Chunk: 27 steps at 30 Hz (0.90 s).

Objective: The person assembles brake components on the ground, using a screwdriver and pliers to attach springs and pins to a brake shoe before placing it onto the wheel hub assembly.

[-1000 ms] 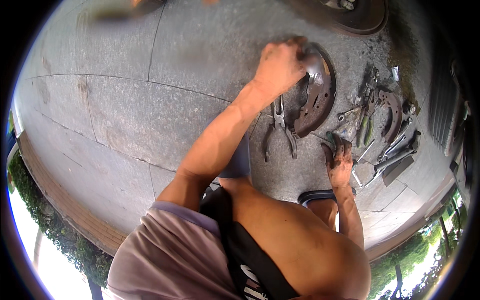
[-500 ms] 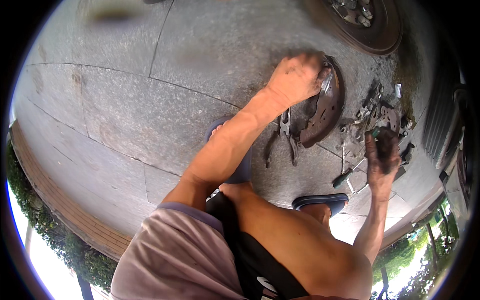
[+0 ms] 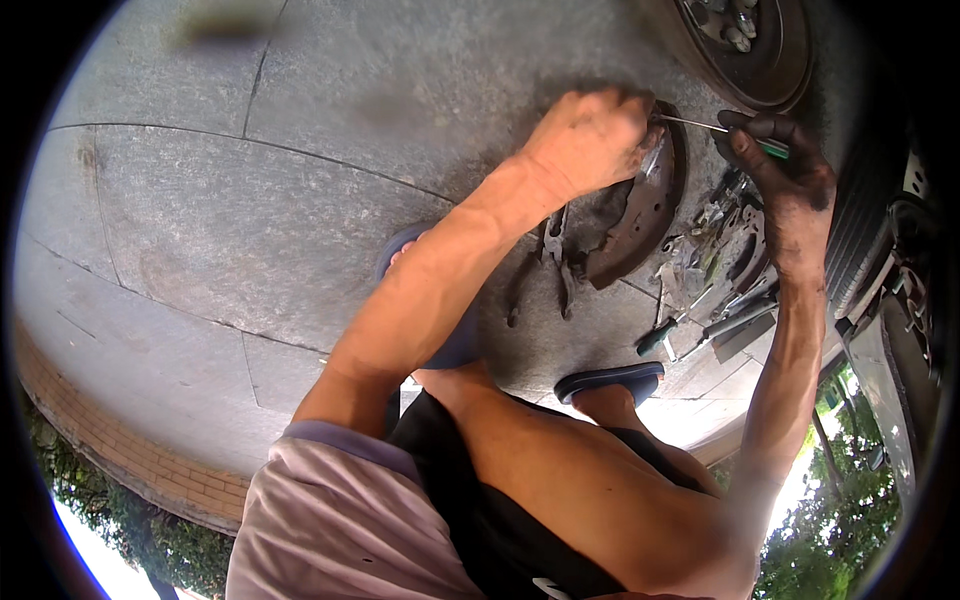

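My left hand (image 3: 595,135) is closed at the upper end of a rusty, curved brake shoe (image 3: 652,215), beside a shiny metal piece; its fingertips are partly hidden. Held in my blackened right hand (image 3: 790,175) is a screwdriver (image 3: 773,149) with a green handle. Its thin shaft points left, and the tip reaches the shoe's upper end beside my left fingers. A pair of pliers (image 3: 556,245) lies on the paving just left of the shoe, handles toward me.
Loose metal parts (image 3: 715,215), another curved shoe (image 3: 750,250) and a dark-handled screwdriver (image 3: 656,338) lie on the right. A round drum (image 3: 770,75) holding several parts stands at the far right. A tyre (image 3: 868,200) borders the right side. My sandalled foot (image 3: 610,385) is near.
My right hand has risen from the loose parts with the green screwdriver and brought its tip to the shoe's upper end. My left hand stays at the shoe. The view has shifted slightly.
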Each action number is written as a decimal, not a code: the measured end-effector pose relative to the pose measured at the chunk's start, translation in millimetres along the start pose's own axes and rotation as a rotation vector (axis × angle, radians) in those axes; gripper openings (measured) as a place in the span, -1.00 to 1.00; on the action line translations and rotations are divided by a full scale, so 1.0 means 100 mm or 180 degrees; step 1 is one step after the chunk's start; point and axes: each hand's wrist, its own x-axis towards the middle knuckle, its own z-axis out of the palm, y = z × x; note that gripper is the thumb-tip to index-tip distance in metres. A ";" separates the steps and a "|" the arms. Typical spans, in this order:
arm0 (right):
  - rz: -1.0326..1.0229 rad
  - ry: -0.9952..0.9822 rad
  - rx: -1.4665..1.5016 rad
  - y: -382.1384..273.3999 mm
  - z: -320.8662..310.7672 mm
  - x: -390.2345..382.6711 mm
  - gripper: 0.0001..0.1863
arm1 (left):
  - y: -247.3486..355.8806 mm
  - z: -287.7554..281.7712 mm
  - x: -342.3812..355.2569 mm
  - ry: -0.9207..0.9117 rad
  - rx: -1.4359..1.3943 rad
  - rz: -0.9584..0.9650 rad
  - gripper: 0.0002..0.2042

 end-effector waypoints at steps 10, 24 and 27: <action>0.0073 -0.0638 -0.1817 -0.24 0.00 0.31 -0.71 | -0.01 -0.02 0.00 0.0075 -0.0282 -0.0111 -0.69; -0.0694 -0.1657 -0.3670 -0.47 0.11 0.74 -0.78 | -0.06 0.05 -0.03 -0.0098 -0.0452 -0.0289 -0.69; -0.1267 -0.1586 -0.3700 -0.43 0.10 0.68 -0.75 | -0.06 0.06 -0.03 -0.0167 -0.0360 -0.0273 -0.69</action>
